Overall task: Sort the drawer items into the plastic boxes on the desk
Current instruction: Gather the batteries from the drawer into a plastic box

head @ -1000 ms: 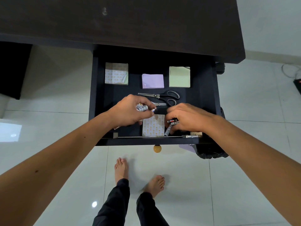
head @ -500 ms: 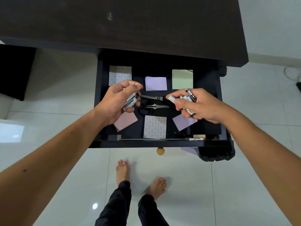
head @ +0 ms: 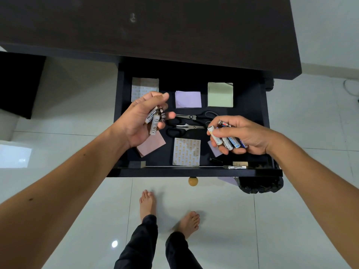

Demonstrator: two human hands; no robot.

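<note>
**Dark drawer open, both hands full of batteries**

Dark desk top (head: 174,26) fills the 12 o'clock half of the view; no plastic boxes show on it. Its open drawer (head: 194,172) sits below, and the rear of the drawer is lost in shadow under the desk edge. The left hand (head: 139,121) covers part of a patterned pad (head: 144,87) at 11 o'clock and part of a pink pad (head: 153,144) beneath it. The right hand (head: 242,134) hides most of a lilac sheet (head: 213,150) at 3 o'clock. Small metal pieces at the front right corner are too small to identify.

Left-hand batteries (head: 155,119) are white and dark brown cylinders, one reading "Heybright". Right-hand batteries (head: 227,140) are white, silver and blue, lying side by side, with another poking out above the thumb.

Left fingers curl loosely around their small bundle, thumb raised. Right fingers clamp a row against the palm. Both hands hover above the drawer floor.

Two pairs of scissors (head: 192,123) lie between the hands. A lilac pad (head: 188,99), green pad (head: 220,95) and second patterned pad (head: 186,151) rest flat.
</note>
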